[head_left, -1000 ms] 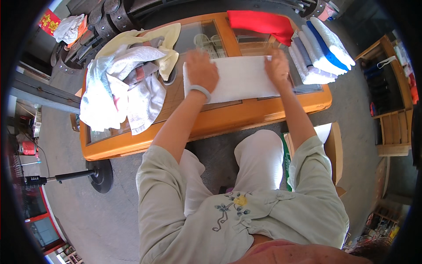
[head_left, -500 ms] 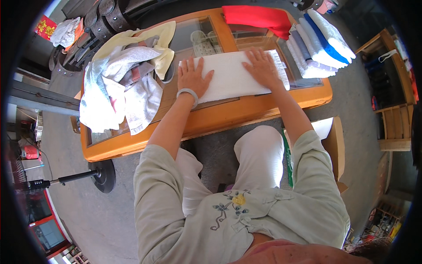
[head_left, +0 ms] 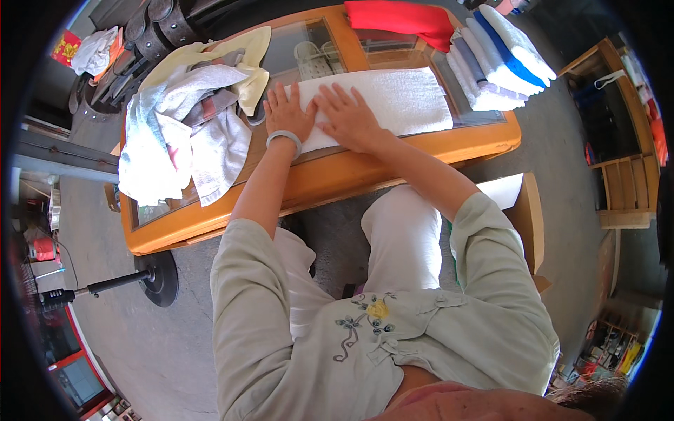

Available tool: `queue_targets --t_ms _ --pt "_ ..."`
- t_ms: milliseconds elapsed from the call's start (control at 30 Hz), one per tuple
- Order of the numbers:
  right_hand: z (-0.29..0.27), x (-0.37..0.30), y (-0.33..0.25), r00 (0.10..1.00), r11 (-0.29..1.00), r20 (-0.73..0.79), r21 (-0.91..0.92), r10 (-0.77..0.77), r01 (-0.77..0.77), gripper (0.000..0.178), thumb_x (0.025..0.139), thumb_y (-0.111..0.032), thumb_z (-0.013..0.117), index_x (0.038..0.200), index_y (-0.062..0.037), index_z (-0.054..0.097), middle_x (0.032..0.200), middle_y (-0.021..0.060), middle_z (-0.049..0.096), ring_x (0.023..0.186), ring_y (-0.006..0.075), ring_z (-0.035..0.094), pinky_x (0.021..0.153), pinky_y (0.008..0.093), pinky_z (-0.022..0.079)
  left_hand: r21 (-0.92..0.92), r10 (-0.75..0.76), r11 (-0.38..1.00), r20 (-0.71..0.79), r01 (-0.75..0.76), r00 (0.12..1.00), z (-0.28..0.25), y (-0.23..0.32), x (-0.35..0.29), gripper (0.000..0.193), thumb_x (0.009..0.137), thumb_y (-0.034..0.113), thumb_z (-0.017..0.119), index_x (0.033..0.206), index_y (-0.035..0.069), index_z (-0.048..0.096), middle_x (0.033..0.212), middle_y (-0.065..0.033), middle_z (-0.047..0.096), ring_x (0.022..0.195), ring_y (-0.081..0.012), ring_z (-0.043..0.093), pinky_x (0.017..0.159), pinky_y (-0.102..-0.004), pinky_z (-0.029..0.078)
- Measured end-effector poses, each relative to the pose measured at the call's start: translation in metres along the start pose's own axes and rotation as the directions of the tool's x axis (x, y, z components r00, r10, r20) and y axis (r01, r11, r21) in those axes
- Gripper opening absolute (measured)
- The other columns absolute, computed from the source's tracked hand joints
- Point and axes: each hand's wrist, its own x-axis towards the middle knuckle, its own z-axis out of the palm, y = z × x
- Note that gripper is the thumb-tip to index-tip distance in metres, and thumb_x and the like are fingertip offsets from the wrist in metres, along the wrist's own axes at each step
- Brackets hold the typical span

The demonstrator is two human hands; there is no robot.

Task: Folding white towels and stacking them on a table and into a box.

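Note:
A white towel (head_left: 404,102), folded into a long flat strip, lies across the glass-topped wooden table (head_left: 330,172). My left hand (head_left: 289,116) rests flat on its left end, fingers spread, with a pale bracelet at the wrist. Close beside it, my right hand (head_left: 351,121) lies palm down on the same towel, its fingers stretched toward the left hand. Neither hand grips the cloth. Left of my hands is a loose heap of crumpled towels (head_left: 186,126) in white, pale blue and yellow.
A stack of folded towels (head_left: 498,63), white, grey and blue, stands at the table's right end. Red cloth (head_left: 404,21) lies along the far edge. An open cardboard box (head_left: 530,221) is on the floor at right, and a black round stand base (head_left: 158,279) at left.
My right hand has slid left along the towel, from its right part to beside my left hand. The towel's right end now lies uncovered and flatter. The view has shifted slightly.

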Motion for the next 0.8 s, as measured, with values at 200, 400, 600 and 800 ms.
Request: queue_targets --t_ms 200,400,600,800 --pt "-0.005 -0.036 0.052 0.999 0.999 -0.026 -0.042 0.027 -0.028 0.054 0.093 -0.044 0.040 0.137 -0.0125 0.041 0.146 0.0117 0.033 0.135 0.0304 0.030 0.110 0.0473 0.023 0.000 -0.011 1.000 0.021 0.011 1.000 0.001 -0.001 -0.001 0.069 0.089 0.058 0.038 0.142 0.013 0.034 0.150 -0.0191 0.021 0.139 -0.0376 0.016 0.113 -0.0463 0.013" --pt "-0.015 -0.073 0.123 0.972 0.958 0.025 -0.175 0.235 -0.227 0.056 0.094 -0.047 0.037 0.140 -0.0160 0.036 0.148 0.0108 0.029 0.137 0.0315 0.026 0.110 0.0472 0.023 0.051 -0.013 0.999 0.026 0.012 1.000 -0.001 -0.003 -0.002 0.070 0.090 0.059 0.036 0.143 0.013 0.032 0.150 -0.0188 0.019 0.139 -0.0382 0.016 0.113 -0.0461 0.012" --pt "-0.016 -0.081 0.133 0.948 0.942 0.051 -0.142 0.314 -0.305 0.058 0.094 -0.051 0.035 0.141 -0.0175 0.034 0.149 0.0107 0.027 0.138 0.0312 0.023 0.111 0.0472 0.021 0.073 -0.118 0.991 0.096 0.111 0.988 -0.006 0.029 -0.002 0.071 0.091 0.057 0.033 0.144 0.011 0.028 0.151 -0.0174 0.018 0.140 -0.0372 0.011 0.111 -0.0553 0.008" --pt "-0.015 -0.073 0.127 0.949 0.944 0.066 -0.147 0.308 -0.296 0.058 0.094 -0.051 0.035 0.142 -0.0184 0.033 0.149 0.0105 0.026 0.138 0.0306 0.022 0.111 0.0466 0.021 0.035 0.262 0.965 -0.041 -0.261 0.964 0.023 0.152 -0.012 0.064 0.094 0.047 0.035 0.141 0.004 0.033 0.151 -0.0150 0.021 0.141 -0.0340 0.011 0.111 -0.0548 0.009"
